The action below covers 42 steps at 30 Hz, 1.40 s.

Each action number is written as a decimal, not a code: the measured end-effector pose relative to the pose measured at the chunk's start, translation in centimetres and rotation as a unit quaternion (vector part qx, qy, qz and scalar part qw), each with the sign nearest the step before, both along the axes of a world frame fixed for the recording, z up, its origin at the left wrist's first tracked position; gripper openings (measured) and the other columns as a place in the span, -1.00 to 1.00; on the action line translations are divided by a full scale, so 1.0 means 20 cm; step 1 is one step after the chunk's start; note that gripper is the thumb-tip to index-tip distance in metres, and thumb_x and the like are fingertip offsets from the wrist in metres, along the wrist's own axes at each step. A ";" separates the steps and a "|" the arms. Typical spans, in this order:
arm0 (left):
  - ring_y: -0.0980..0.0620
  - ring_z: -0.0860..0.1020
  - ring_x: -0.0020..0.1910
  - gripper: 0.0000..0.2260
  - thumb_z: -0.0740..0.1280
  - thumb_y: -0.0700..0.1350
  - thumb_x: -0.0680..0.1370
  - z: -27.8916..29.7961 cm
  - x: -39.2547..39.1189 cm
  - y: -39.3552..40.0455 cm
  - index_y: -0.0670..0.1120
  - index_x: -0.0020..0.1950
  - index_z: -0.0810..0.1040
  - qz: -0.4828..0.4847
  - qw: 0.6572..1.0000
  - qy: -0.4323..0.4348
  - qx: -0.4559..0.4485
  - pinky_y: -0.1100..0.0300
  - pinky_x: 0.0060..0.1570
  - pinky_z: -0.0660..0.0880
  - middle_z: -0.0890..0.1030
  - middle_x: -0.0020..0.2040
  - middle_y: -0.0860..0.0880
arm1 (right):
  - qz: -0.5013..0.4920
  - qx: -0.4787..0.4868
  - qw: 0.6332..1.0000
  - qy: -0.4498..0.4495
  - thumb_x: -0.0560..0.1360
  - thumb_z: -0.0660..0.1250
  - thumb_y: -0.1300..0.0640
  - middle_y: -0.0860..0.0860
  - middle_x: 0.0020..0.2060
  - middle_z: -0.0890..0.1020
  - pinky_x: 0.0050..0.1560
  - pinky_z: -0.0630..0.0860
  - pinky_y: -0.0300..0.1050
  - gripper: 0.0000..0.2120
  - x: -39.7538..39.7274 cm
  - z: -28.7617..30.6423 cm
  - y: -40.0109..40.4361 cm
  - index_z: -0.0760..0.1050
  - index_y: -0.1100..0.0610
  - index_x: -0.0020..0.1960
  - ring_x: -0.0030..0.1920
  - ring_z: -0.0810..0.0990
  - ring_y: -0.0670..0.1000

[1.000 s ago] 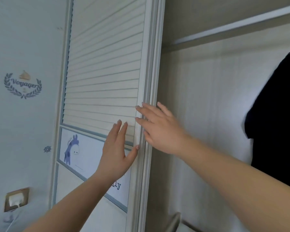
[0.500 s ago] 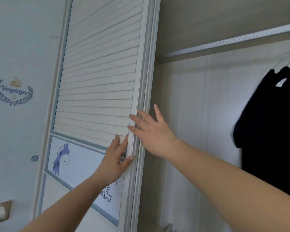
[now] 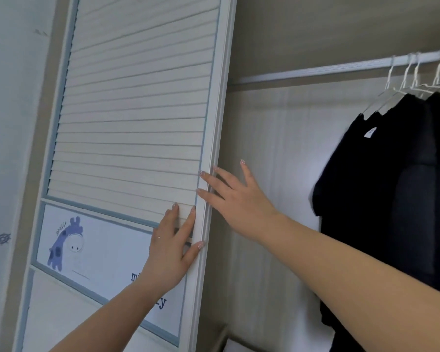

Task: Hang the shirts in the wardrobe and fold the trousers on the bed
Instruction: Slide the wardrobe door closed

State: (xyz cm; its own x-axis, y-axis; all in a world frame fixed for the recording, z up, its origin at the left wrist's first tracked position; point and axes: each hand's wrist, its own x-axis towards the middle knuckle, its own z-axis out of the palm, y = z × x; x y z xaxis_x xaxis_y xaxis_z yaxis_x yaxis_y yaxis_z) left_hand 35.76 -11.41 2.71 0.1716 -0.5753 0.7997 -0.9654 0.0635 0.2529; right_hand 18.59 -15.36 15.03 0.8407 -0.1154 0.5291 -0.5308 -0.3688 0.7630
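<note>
At left, wardrobe door (image 3: 137,118): louvred panel above a giraffe picture (image 3: 66,243). Left hand (image 3: 169,246), fingers straight, flat on the door's right edge. Right hand (image 3: 235,196), fingers spread, fingertips touching the door frame. At right, rail (image 3: 315,70) with white hangers (image 3: 414,80); dark shirts (image 3: 391,186) hanging inside the wardrobe.

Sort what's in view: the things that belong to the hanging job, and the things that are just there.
Job: wardrobe door, left hand and right hand flat on it, rail, white hangers, dark shirts.
Just there: giraffe picture, wall decals.
</note>
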 end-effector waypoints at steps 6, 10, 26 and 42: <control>-0.04 -0.19 0.55 -0.21 -0.37 0.47 0.39 -0.01 -0.15 0.03 0.08 0.51 -0.18 -0.022 0.999 -0.038 0.000 -0.12 0.50 -0.08 -0.19 0.56 -0.05 | -0.028 -0.002 1.000 0.008 0.55 0.17 0.19 0.07 0.56 -0.13 0.35 -0.37 0.38 -0.34 -0.18 0.00 0.02 -0.05 0.00 0.56 0.54 -0.12 0.14; -0.01 -0.27 0.52 -0.24 -0.36 0.45 0.41 0.00 -0.26 0.02 0.09 0.51 -0.18 -0.033 0.998 -0.060 -0.007 -0.08 0.46 -0.20 -0.24 0.55 -0.03 | -0.055 -0.011 0.998 0.023 0.55 0.17 0.16 0.08 0.55 -0.15 0.36 -0.34 0.38 -0.33 -0.32 0.01 0.04 -0.09 0.00 0.56 0.54 -0.14 0.14; -0.16 0.02 0.51 -0.39 -0.12 0.28 0.59 0.00 -0.96 0.01 -0.05 0.51 0.21 -0.084 0.987 -0.115 -0.078 -0.35 0.34 0.09 0.12 0.53 -0.24 | -0.147 -0.039 0.988 0.025 0.62 0.07 0.08 0.10 0.55 -0.17 0.39 -0.27 0.38 -0.40 -1.05 0.00 0.22 -0.15 0.01 0.56 0.54 -0.16 0.15; -0.18 0.18 0.50 -0.47 0.06 0.23 0.60 -0.08 -1.65 -0.02 -0.04 0.45 0.37 -0.153 0.956 -0.187 -0.169 -0.14 0.41 0.16 0.24 0.50 -0.22 | -0.247 -0.047 0.968 -0.011 0.59 0.09 -0.03 0.11 0.55 0.01 0.36 -0.32 0.40 -0.44 -1.75 -0.06 0.43 0.06 0.03 0.55 0.54 -0.08 0.15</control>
